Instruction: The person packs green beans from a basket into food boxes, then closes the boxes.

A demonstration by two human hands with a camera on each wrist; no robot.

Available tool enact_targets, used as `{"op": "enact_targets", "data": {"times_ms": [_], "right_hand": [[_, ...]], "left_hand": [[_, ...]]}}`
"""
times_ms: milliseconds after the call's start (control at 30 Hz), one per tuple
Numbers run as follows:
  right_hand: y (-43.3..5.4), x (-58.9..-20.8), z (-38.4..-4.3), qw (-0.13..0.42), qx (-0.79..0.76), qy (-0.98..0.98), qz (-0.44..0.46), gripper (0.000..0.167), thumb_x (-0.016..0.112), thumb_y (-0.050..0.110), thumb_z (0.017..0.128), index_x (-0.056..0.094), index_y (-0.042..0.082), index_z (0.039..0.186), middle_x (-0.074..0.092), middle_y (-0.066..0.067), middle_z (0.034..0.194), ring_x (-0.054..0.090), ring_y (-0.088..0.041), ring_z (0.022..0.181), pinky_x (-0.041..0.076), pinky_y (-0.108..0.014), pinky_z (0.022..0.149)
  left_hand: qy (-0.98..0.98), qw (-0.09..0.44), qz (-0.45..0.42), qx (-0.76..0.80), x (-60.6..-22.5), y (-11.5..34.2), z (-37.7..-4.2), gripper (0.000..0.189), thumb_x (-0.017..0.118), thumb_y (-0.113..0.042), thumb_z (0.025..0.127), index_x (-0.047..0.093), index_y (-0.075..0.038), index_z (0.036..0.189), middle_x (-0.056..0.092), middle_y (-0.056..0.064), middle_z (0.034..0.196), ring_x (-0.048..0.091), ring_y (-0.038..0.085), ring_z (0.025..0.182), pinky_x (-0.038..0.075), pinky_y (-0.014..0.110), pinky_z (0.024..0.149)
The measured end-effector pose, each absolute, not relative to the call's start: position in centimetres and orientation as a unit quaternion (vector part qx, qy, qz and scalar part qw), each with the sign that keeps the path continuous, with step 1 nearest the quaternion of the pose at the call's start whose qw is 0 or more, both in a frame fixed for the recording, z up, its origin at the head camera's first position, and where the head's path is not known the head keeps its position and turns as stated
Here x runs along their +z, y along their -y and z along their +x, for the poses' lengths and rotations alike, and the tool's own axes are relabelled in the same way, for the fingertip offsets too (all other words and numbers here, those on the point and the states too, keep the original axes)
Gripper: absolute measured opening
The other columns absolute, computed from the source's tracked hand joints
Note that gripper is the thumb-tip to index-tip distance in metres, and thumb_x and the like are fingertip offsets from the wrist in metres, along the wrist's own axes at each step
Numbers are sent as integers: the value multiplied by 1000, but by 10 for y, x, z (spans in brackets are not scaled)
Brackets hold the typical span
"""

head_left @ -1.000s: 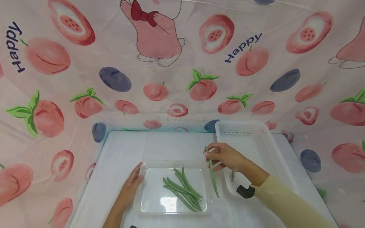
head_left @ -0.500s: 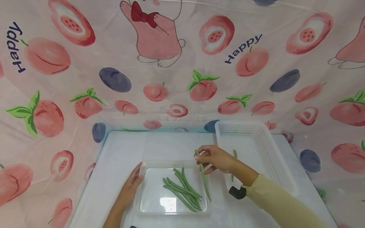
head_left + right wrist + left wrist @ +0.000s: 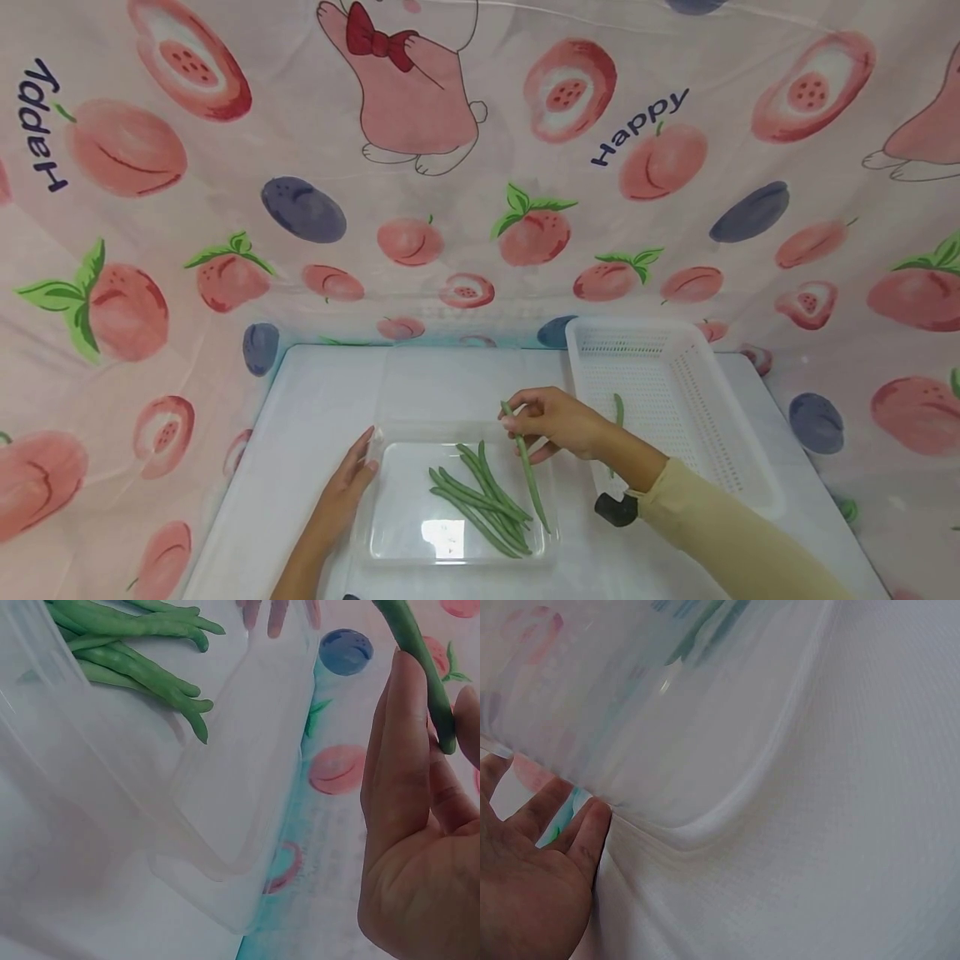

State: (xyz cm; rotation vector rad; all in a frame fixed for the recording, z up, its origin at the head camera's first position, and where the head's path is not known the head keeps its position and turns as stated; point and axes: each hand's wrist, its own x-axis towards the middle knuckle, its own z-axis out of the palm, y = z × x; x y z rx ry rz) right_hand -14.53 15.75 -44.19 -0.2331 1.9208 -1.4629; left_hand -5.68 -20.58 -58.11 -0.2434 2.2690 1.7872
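My right hand (image 3: 553, 423) pinches a green bean (image 3: 531, 483) near its upper end, above the right side of a clear plastic container (image 3: 397, 508). The bean slants downward, its lower tip over the container's right edge. In the right wrist view, thumb and fingers of the right hand (image 3: 412, 825) pinch the bean (image 3: 427, 682). Several green beans (image 3: 480, 500) lie crossed in the container's right half. At the container's left wall, my left hand (image 3: 345, 483) rests with fingers extended; the left wrist view has the left hand's (image 3: 540, 862) fingertips touching the rim.
A white perforated basket (image 3: 675, 400) stands to the right, partly behind the right forearm. One green bean (image 3: 618, 408) in it shows beyond the arm. A fruit-print cloth (image 3: 465, 250) rises behind the white table (image 3: 315, 383).
My right hand has moved left from beside the basket, carrying the green bean over the container's right edge. A bean in the basket has come into clearer view. My left hand has stayed put.
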Motion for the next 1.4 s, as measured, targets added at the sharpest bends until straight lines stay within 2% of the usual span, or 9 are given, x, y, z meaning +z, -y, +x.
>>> {"op": "enact_targets", "data": {"times_ms": [167,367,667,833,1000,1200,1400], "right_hand": [[-157,-442,-145,355,-560,-743,-97,38,73,34,95,68,8,123,71,-11,98,73,-21,80,65,-42,67],[-157,-444,-144,362,-561,-739,-94,42,71,32,97,66,7,131,71,-15,108,72,-23,85,65,-42,70],[-158,-445,-144,364,-552,-744,-96,39,71,37,97,70,12,126,73,-11,105,74,-23,84,66,-43,72],[-164,-441,-145,360,-556,-744,-90,43,72,40,95,69,11,127,72,-13,108,74,-25,87,65,-44,73],[-173,-435,-146,356,-565,-739,-90,43,70,38,97,67,10,130,68,-22,115,74,-26,89,65,-45,76],[-190,-427,-148,341,-571,-741,-88,45,67,34,100,64,6,134,69,-17,114,74,-26,92,65,-43,79],[-212,-420,-154,316,-577,-749,-73,46,66,33,101,61,4,136,67,-20,116,73,-26,93,65,-43,83]], "left_hand": [[-775,126,-83,614,-582,206,-57,57,50,-52,104,30,-47,157,35,6,166,41,46,146,54,64,98],[-774,129,-82,615,-582,207,-57,57,50,-54,103,30,-48,157,34,6,166,41,47,146,55,63,98],[-772,130,-81,617,-580,207,-57,56,50,-51,104,30,-48,157,33,7,166,40,47,146,54,64,98],[-772,130,-76,618,-580,207,-56,57,50,-50,105,29,-46,157,32,8,167,40,47,147,53,64,99],[-775,129,-79,613,-579,206,-56,56,49,-49,105,29,-46,157,32,8,167,38,47,148,52,65,100],[-780,129,-87,606,-574,204,-55,57,50,-50,105,29,-45,158,32,8,167,34,47,150,50,66,102],[-780,129,-86,607,-574,204,-55,58,50,-52,104,29,-44,158,31,10,168,35,48,149,51,66,101]]}}
